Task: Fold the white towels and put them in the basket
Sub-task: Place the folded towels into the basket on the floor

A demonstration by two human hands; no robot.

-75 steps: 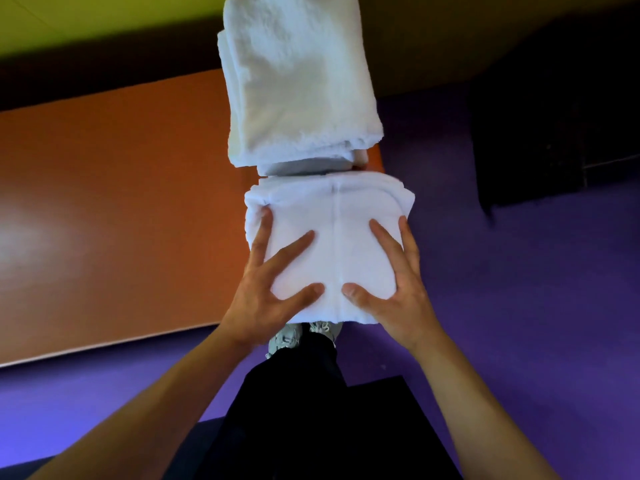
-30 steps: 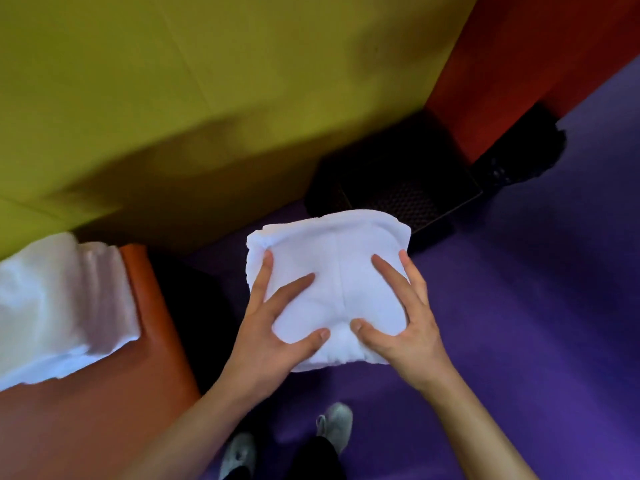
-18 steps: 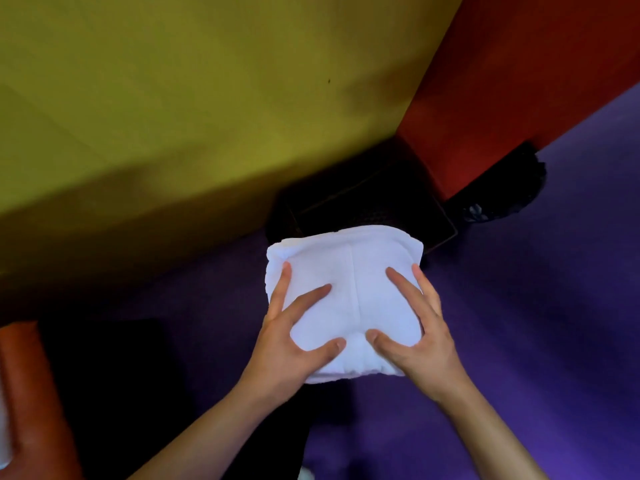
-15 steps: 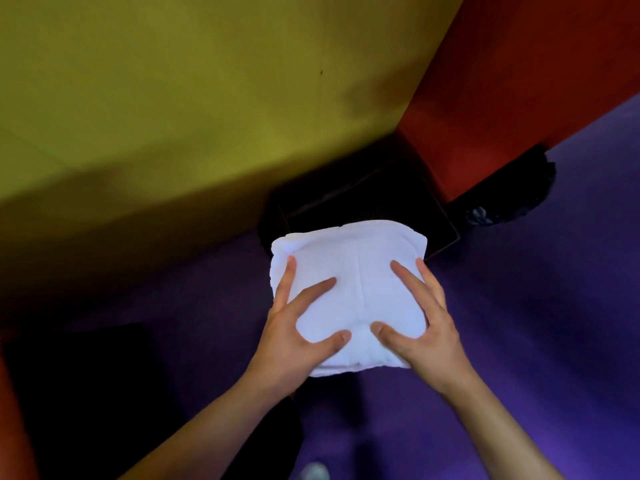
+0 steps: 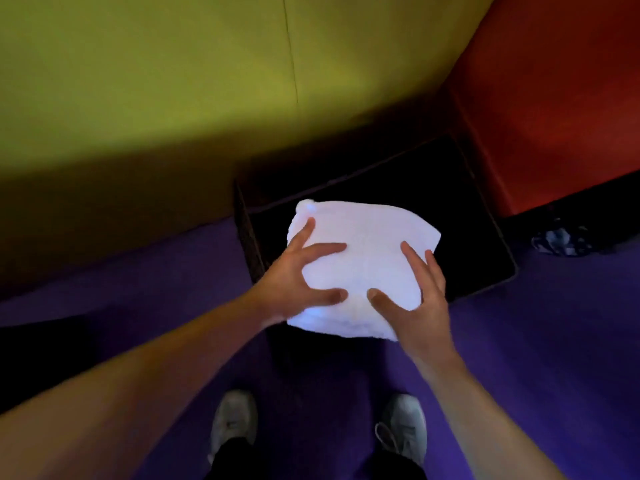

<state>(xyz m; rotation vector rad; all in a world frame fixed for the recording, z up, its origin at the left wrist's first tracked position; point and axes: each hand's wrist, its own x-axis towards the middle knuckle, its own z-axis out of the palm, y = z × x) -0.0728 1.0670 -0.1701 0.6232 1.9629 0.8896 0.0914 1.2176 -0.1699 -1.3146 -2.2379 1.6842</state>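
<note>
While I look down from the head camera, the folded white towel (image 5: pixel 363 258) sits flat in both hands above the near edge of the dark basket (image 5: pixel 485 237), its far corner pointing up-left; it is near square, so I cannot name a long axis. I read no label or writing on it. My left hand (image 5: pixel 298 282) and right hand (image 5: pixel 419 299) hold it from the sides, fingers spread on top. The purple floor (image 5: pixel 554 341) and my pale shoes (image 5: pixel 233 420) lie below.
</note>
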